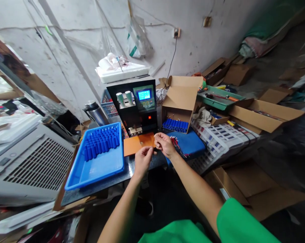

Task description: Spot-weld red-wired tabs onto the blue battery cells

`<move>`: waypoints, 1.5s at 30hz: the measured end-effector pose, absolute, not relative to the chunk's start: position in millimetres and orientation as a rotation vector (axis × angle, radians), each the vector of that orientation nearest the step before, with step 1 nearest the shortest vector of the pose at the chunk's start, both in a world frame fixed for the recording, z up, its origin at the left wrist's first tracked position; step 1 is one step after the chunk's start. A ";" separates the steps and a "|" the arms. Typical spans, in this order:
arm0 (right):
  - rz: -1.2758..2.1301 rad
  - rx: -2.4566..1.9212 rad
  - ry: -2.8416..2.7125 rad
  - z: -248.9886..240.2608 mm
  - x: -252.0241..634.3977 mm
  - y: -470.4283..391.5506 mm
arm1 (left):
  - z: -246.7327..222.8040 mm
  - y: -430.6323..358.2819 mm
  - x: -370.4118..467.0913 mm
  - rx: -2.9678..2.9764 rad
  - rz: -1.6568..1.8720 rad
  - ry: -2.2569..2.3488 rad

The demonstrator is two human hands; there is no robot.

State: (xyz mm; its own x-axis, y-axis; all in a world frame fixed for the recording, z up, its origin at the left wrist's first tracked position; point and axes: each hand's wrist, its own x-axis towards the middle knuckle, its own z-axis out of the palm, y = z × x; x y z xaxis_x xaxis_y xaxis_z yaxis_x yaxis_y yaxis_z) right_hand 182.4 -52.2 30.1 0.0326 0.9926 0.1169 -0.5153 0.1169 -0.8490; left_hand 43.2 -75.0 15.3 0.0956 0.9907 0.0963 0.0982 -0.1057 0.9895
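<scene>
My left hand (pixel 143 160) and my right hand (pixel 164 144) are pinched close together over the front edge of an orange board (pixel 133 145). Between their fingertips runs a thin dark wire (pixel 153 141), small and partly hidden by the fingers. Behind the board stands a black spot welder (pixel 142 118) with a lit blue screen and a red light. Left of my hands, a blue tray (pixel 99 172) holds rows of blue cylindrical battery cells (pixel 101 143). To the right, red and black leads (pixel 176 145) lie on a blue padded surface (pixel 193 143).
An open cardboard box (pixel 182 92) contains more blue cells (pixel 175 125). A metal flask (pixel 95 111) is behind the tray. White foam (pixel 122 72) rests on the welder. A white plastic crate (pixel 210 145) and a green tray (pixel 218 98) are at right, a grilled appliance (pixel 33 165) at left.
</scene>
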 end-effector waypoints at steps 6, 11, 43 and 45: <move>1.231 -0.851 -1.146 18.4 175.7 -57.0 | 12.1 -72.5 18.9 2.073 1.135 1.583; 1.166 -0.882 -1.205 9.9 163.2 -56.6 | 12.5 -67.1 3.2 2.162 1.028 1.543; 1.114 -1.089 -1.131 -24.3 150.0 -19.1 | 5.3 13.5 -144.9 1.966 0.548 2.360; 1.130 -1.080 -1.083 -21.4 149.5 -16.3 | 8.1 11.4 -149.0 1.879 0.782 2.280</move>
